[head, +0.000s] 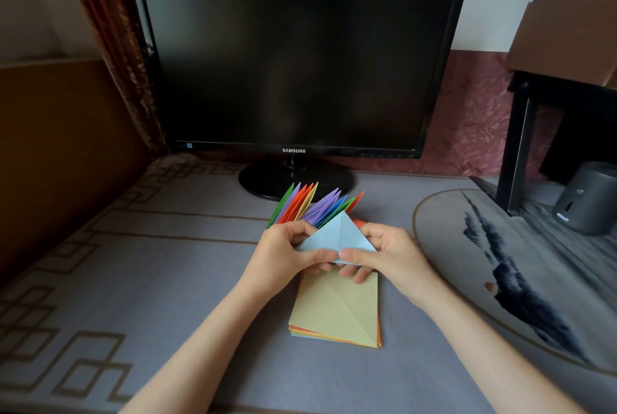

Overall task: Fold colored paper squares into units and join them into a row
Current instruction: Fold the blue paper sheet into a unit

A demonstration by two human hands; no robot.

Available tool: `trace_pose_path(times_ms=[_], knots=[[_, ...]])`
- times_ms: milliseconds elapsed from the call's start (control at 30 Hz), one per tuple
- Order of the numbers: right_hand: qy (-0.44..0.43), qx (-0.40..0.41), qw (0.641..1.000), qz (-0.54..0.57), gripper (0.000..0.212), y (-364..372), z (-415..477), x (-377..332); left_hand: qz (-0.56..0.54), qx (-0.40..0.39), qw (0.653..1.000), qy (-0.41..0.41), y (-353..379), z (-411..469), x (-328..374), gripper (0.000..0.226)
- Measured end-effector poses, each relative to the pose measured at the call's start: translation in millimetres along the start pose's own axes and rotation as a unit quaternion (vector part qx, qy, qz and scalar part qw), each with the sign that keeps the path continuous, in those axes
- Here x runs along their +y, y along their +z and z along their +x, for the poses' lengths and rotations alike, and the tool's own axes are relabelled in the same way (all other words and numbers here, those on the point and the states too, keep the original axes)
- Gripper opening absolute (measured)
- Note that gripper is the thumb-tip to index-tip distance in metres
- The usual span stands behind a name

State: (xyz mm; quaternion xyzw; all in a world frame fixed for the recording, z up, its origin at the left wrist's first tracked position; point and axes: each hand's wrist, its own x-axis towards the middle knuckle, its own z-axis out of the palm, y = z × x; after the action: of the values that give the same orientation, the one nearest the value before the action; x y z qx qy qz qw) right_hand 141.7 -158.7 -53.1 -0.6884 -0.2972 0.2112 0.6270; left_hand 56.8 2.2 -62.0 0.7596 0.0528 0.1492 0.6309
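While both hands are pinching a light blue paper [338, 235] folded into a triangle, their thumbs are meeting almost tip to tip along its lower edge and the other fingers are curling underneath. The left hand [283, 253] is gripping the paper's left corner, and the right hand [387, 255] is gripping the right corner, with two fingertips [355, 275] showing below the fold. The triangle's peak is pointing away from the person, and both bare forearms are converging on the paper from the near side.

Just beyond the grip, a row of joined units [312, 205] in green, purple, orange, yellow and blue is fanning upward, close behind the left hand's fingers. Just nearer than the grip, a stack of paper squares [335, 312] is lying flat on the grey cloth [167, 280], a creased yellow sheet on top, its far edge hidden by the hands. Farther beyond, a dark monitor [293, 56] is standing; well to the right, a grey cylinder [591, 196] is sitting on a round mat [467, 246].
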Motion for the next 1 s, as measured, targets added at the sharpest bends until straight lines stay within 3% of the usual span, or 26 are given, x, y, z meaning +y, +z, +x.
trace_pose_path(times_ms=[300, 667, 833, 1000], knots=[[-0.016, 0.007, 1.0, -0.017, 0.018, -2, -1, -2, 0.125, -0.011, 0.992, 0.025, -5, 1, -1, 0.027], [-0.015, 0.034, 0.999, -0.017, 0.012, -10, 1, -3, -0.032, 0.025, 0.999, -0.023, -12, 4, 3, 0.011], [-0.015, 0.055, 0.998, -0.019, 0.009, -13, 1, -3, -0.062, 0.005, 0.998, -0.012, -11, 5, 2, 0.019], [-0.038, 0.109, 0.993, 0.015, 0.009, -14, -1, -5, -0.147, 0.045, 0.988, 0.008, -10, 2, 10, 0.031]])
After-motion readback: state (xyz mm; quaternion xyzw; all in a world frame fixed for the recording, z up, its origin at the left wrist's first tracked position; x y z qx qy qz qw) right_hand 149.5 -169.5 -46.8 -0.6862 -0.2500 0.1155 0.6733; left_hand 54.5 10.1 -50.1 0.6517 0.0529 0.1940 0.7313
